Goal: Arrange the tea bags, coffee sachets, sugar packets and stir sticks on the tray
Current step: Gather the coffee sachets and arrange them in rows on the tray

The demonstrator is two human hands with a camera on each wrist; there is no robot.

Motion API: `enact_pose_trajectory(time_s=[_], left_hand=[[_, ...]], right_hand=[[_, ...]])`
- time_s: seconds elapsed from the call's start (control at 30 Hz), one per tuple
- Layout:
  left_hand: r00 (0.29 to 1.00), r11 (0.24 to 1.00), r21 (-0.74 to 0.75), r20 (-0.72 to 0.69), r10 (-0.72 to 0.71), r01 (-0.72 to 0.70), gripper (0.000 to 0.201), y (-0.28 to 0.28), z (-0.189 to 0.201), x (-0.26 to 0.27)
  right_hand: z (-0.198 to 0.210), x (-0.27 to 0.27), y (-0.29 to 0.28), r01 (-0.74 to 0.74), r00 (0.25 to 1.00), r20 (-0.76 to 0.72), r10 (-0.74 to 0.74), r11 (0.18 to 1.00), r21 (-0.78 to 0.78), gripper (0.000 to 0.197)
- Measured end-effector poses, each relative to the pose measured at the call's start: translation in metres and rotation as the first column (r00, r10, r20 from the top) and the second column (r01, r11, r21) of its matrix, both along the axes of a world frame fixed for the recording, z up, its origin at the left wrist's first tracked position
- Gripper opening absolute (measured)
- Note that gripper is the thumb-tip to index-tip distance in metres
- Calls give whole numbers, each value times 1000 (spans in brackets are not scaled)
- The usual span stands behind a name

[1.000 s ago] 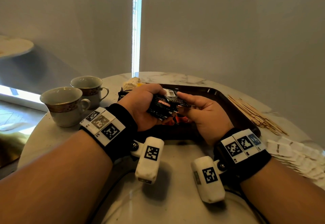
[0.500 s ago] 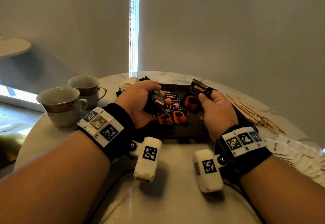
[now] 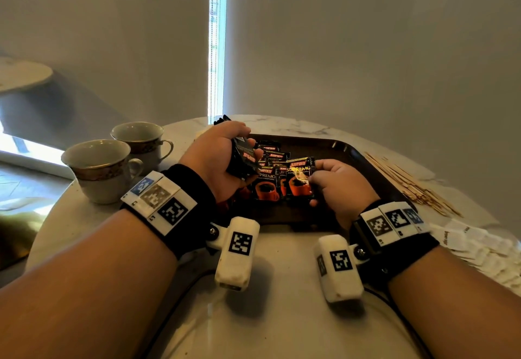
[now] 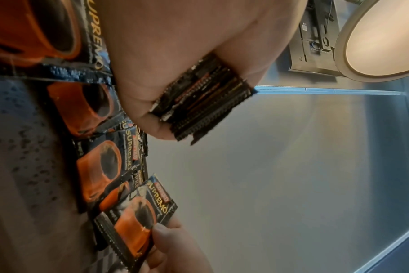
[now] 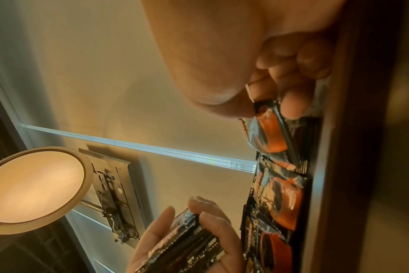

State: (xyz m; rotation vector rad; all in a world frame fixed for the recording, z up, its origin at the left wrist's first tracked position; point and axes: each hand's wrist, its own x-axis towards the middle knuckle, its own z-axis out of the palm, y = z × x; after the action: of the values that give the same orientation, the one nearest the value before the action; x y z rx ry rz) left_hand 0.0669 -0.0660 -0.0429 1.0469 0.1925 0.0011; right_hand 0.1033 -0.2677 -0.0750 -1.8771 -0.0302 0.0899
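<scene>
Nearest the camera, the right hand [image 3: 337, 186] pinches one coffee sachet [image 3: 300, 179] by its right edge between thumb and fingertips, lowering it onto the near part of the dark brown tray [image 3: 363, 161], apparently to extend a row of sachets [image 3: 266, 182] lying face up there. The sachet's long axis runs 6 to 12 o'clock, brand name at the far end and the printed orange cup toward the person; it tilts slightly, near edge down, overlapping or just beside its neighbour at 9 o'clock.

At 10 o'clock from it, the left hand [image 3: 222, 158] curls round a stack of sachets [image 3: 244, 158], thumb and fingers pressed against its faces, seemingly as the supply the other hand deals from. The stack stands on edge above the tray's left side, its long axis angled toward 11 o'clock.

Farther out, wooden stir sticks [image 3: 406, 182] lie on the marble table [image 3: 267, 316] at 2 o'clock, off the tray, with white sugar packets [image 3: 479, 246] at 3 o'clock. Two teacups [image 3: 104, 170] stand at 9 o'clock.
</scene>
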Motion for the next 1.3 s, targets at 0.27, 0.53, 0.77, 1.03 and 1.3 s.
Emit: enact_pose_trajectory(time_s=[0.27,0.53,0.77,1.03,1.3], left_hand=[[995,997,6,-70,-71,72,11,2,-2,3],[962,967,124,-189,-195,221,17,-3,-5,2],[950,956,160,-235,-204,245,15,-10,-8,-1],[958,965,152,-227,-175,213,23,-13,-10,0],[964,971,155,-224,-144,181,19,-15,-9,-3]], right_hand=[[-4,7,-3,11,1000,-11,-12,994,-107,15],[-4,9,-2,-5,1000,-23,1,984,-178,15],[-4,13,-2,8,1000,-8,-10,965,-264,14],[-2,13,-3,-2,1000,-3,1,938,-347,14],[3,8,-2,-20,1000,-12,17,923,-384,25]])
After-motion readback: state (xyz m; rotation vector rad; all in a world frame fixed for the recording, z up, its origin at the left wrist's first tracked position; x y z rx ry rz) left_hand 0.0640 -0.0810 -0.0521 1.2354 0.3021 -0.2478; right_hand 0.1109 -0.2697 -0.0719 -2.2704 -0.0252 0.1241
